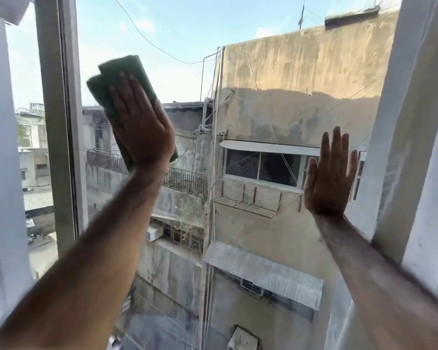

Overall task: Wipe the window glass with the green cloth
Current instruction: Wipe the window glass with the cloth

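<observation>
A folded green cloth point(123, 74) lies flat against the window glass point(250, 102) in the upper left of the pane. My left hand point(139, 125) presses on it with the palm and straight fingers; the cloth sticks out above the fingertips and below the wrist. My right hand point(328, 178) rests flat on the glass near the pane's right edge, fingers apart and pointing up, with nothing in it. The glass looks hazy and streaked low down.
A pale upright window frame point(58, 122) borders the pane on the left, close to the cloth. A white frame and wall point(415, 147) border it on the right, beside my right hand. Buildings and wires show through the glass.
</observation>
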